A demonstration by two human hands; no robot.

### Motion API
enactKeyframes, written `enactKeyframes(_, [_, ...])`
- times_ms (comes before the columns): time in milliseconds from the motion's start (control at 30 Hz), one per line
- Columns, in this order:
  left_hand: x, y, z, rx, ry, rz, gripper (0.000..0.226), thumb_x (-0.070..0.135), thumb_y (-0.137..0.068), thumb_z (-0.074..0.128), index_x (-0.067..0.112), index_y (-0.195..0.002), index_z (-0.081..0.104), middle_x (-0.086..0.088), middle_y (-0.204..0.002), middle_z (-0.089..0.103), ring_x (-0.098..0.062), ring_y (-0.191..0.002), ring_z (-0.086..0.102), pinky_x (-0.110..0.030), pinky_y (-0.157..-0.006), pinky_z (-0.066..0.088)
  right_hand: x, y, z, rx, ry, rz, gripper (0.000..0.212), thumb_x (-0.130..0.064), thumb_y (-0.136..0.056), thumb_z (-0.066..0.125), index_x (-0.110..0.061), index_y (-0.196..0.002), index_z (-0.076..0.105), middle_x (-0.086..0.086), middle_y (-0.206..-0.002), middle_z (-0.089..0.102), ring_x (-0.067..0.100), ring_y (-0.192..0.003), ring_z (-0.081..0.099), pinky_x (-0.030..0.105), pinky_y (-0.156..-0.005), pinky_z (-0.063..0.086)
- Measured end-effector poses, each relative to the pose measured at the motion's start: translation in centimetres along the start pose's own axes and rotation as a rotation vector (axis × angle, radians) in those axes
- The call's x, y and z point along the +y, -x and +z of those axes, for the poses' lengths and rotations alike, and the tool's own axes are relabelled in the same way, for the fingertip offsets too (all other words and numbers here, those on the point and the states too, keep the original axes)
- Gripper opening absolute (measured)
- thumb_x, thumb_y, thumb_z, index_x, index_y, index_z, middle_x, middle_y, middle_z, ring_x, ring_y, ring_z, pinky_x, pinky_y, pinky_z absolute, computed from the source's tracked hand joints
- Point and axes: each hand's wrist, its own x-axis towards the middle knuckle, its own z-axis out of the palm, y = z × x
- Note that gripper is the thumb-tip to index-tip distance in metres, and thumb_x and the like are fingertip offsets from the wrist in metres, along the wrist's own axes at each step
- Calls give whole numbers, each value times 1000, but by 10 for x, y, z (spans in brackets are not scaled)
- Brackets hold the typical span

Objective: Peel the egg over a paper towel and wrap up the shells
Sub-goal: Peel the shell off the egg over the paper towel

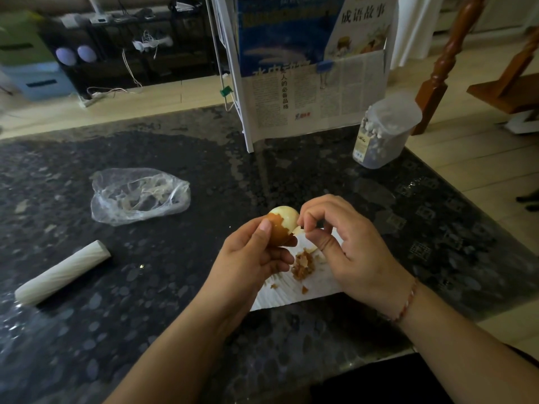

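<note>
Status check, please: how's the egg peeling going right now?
Left hand grips egg, top peeled. Right hand pinches at the shell edge. Shell bits on paper towel. Nothing blocking.

The left hand covers the lower part of the egg; the right hand hides much of the paper towel; whether its fingertips pinch a shell piece is too small to tell; the newspaper is cut off at the frame's top edge; the upper-left shelves are blurred.
</note>
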Motion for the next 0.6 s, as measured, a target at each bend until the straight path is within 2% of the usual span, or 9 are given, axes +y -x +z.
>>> enactKeyframes(167, [-2, 0, -1, -18, 55, -23, 36, 34, -97, 45, 13, -113, 70, -12, -93, 75, -17, -73, 66, -27, -69, 57, 1, 1, 0, 35, -94, 59, 17, -4, -92, 55, -20, -88, 57, -3, -90, 60, 14, -89, 59, 15, -79, 47])
enactKeyframes(300, [-2, -2, -2, -23, 136, -37, 47, 41, -88, 50, 7, -115, 68, -15, -94, 73, -19, -72, 65, -29, -66, 56, -1, 1, 1, 62, -236, 125, 26, -4, -94, 54, -30, -88, 55, -7, -91, 61, 10, -90, 62, 14, -78, 49])
enactKeyframes(433, [-3, -3, -2, -50, 258, -57, 50, 39, -89, 50, 1, -117, 66, -17, -93, 70, -19, -69, 63, -29, -64, 55, -2, 0, 2, 73, -395, 187, 24, 1, -94, 53, -22, -88, 58, -6, -89, 64, 5, -84, 64, 14, -73, 49])
enactKeyframes(600, [-1, 1, -3, -148, 457, -128, 43, 32, -92, 47, 5, -117, 69, -20, -103, 68, -22, -71, 62, -33, -65, 56, -2, -2, 9, 111, -652, 299, 21, 8, -95, 46, -11, -87, 54, -9, -82, 68, 4, -72, 62, 21, -58, 49])
